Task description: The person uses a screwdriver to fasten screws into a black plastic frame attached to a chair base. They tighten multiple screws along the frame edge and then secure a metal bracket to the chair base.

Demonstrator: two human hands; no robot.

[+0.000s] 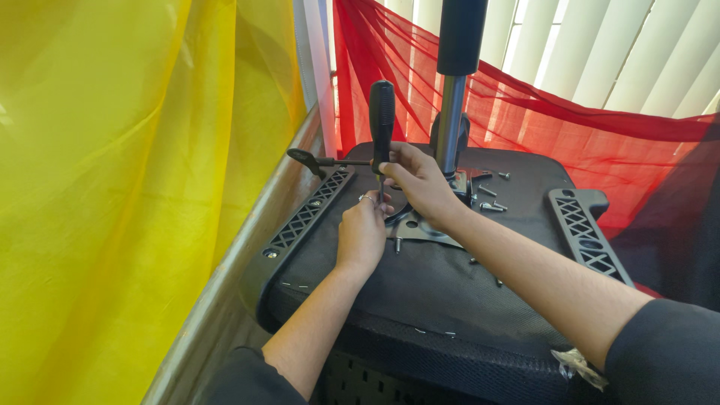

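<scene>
Screwdriver (pixel 381 120) upright in right hand (pixel 420 184); left hand (pixel 361 232) steadying tip.

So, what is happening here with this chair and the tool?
A person works on the underside of an upturned office chair seat. The right hand holds a black-handled screwdriver upright, tip down at the metal plate in the middle of the seat. The left hand steadies things just beside the tip. Several loose screws lie on the seat near the chair's metal post. Yellow and red cloths hang around.
</scene>
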